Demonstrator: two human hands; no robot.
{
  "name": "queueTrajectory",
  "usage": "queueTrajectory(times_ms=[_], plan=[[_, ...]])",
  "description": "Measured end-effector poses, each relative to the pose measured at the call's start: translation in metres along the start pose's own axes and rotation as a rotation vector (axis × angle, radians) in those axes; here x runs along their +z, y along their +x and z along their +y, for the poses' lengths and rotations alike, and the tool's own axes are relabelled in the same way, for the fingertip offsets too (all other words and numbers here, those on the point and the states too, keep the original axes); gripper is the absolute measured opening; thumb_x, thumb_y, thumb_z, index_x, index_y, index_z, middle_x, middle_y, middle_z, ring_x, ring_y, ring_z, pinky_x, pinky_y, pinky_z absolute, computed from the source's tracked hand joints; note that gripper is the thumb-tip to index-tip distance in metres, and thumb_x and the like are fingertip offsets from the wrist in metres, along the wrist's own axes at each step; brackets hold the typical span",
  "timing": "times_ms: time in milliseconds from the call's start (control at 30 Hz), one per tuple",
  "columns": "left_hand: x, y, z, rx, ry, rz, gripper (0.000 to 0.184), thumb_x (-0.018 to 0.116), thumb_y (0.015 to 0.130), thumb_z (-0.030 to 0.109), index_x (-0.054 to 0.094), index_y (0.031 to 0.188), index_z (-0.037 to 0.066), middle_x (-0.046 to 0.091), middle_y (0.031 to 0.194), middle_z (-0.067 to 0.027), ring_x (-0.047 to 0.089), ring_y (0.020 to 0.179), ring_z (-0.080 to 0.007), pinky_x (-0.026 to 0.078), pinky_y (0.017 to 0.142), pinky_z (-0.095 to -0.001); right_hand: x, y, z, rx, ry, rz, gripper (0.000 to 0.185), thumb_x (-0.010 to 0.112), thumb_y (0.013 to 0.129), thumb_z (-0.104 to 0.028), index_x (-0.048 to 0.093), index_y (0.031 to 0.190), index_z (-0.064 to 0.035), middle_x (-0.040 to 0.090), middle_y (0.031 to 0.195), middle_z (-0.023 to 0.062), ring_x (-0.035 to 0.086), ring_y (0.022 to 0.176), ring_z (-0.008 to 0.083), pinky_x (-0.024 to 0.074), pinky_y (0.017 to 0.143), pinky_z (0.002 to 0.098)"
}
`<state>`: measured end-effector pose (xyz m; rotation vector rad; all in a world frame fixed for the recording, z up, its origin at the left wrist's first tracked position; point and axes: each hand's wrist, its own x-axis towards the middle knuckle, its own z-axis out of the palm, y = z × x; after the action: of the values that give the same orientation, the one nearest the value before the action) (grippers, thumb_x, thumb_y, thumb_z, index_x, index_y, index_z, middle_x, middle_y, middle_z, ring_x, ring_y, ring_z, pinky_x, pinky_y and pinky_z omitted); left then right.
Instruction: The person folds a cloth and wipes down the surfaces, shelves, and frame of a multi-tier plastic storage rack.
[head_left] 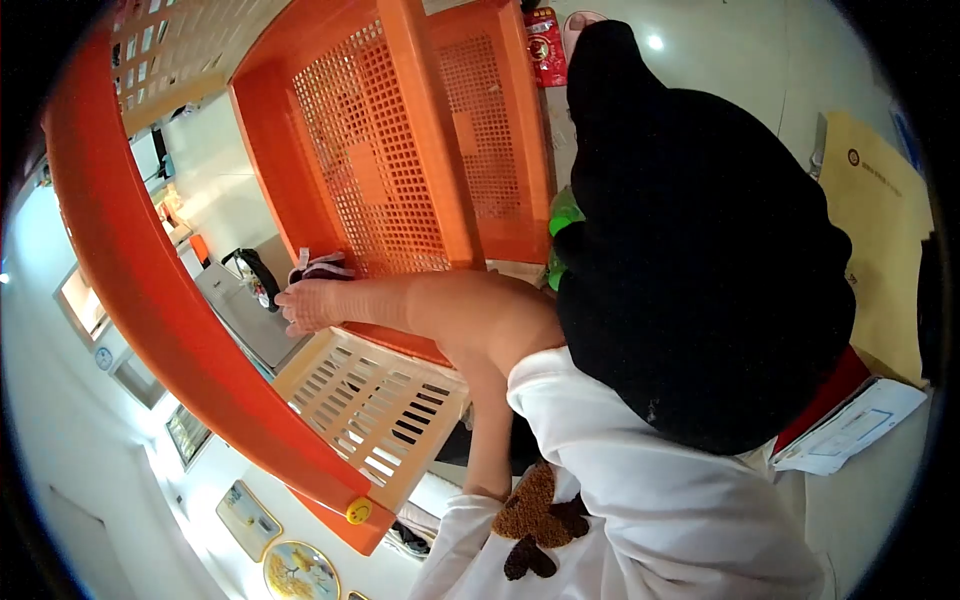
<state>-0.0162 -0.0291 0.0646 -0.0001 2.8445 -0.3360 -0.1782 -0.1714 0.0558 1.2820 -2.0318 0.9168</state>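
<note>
My right hand reaches left across an orange plastic rack. Its fingers are curled at a dark item with pale stripes, perhaps a shoe, partly hidden behind the hand. My left forearm comes from a white sleeve and passes behind my right arm, so the left hand does not show. Around my arms, the rack has an orange perforated shelf and a cream slatted panel. A broad orange rail curves along the left side.
A large black shape blocks much of the right side. Beyond it lie a yellow envelope and white papers. A green bottle and a red packet are beside the rack. Framed pictures hang at bottom left.
</note>
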Motion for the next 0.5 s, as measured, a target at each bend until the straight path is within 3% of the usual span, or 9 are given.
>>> queueTrajectory(times_ms=[33, 233, 367, 500], plan=[[0.001, -0.001, 0.0, -0.005, 0.003, -0.001, 0.046, 0.049, 0.081, 0.02, 0.041, 0.118, -0.005, 0.053, 0.105, -0.0193, 0.05, 0.098, -0.0312, 0.036, 0.086, -0.0395, 0.015, 0.008, 0.001, -0.009, -0.061, 0.033, 0.011, 0.048, 0.078, -0.022, 0.055, 0.08, -0.0152, 0.056, 0.074, -0.0004, 0.048, 0.089, 0.0193, 0.0423, 0.063, 0.0279], [-0.001, -0.005, -0.001, -0.028, 0.007, -0.024, 0.045, 0.049, 0.08, 0.02, 0.042, 0.118, -0.004, 0.053, 0.104, -0.0189, 0.05, 0.098, -0.0309, 0.037, 0.086, -0.0393, 0.021, 0.033, 0.093, 0.298, -0.309, 0.069, 0.012, 0.049, 0.077, -0.021, 0.058, 0.079, -0.0141, 0.057, 0.077, 0.0007, 0.048, 0.092, 0.0209, 0.0422, 0.065, 0.0308], [-0.007, -0.001, 0.002, -0.038, 0.012, -0.04, 0.044, 0.049, 0.08, 0.02, 0.042, 0.117, -0.004, 0.053, 0.104, -0.0187, 0.051, 0.097, -0.0307, 0.037, 0.085, -0.0392, -0.022, 0.037, 0.183, 0.546, -0.508, 0.128, 0.012, 0.051, 0.076, -0.02, 0.06, 0.078, -0.0134, 0.057, 0.078, 0.0015, 0.047, 0.094, 0.022, 0.0422, 0.067, 0.0328], [-0.01, 0.002, 0.007, -0.054, 0.018, -0.06, 0.044, 0.049, 0.08, 0.02, 0.043, 0.117, -0.004, 0.053, 0.103, -0.0184, 0.051, 0.096, -0.0305, 0.037, 0.085, -0.039, -0.07, 0.027, 0.219, 0.61, -0.524, 0.164, 0.013, 0.052, 0.075, -0.02, 0.062, 0.078, -0.0126, 0.058, 0.08, 0.0022, 0.047, 0.095, 0.0231, 0.0421, 0.068, 0.0347]])
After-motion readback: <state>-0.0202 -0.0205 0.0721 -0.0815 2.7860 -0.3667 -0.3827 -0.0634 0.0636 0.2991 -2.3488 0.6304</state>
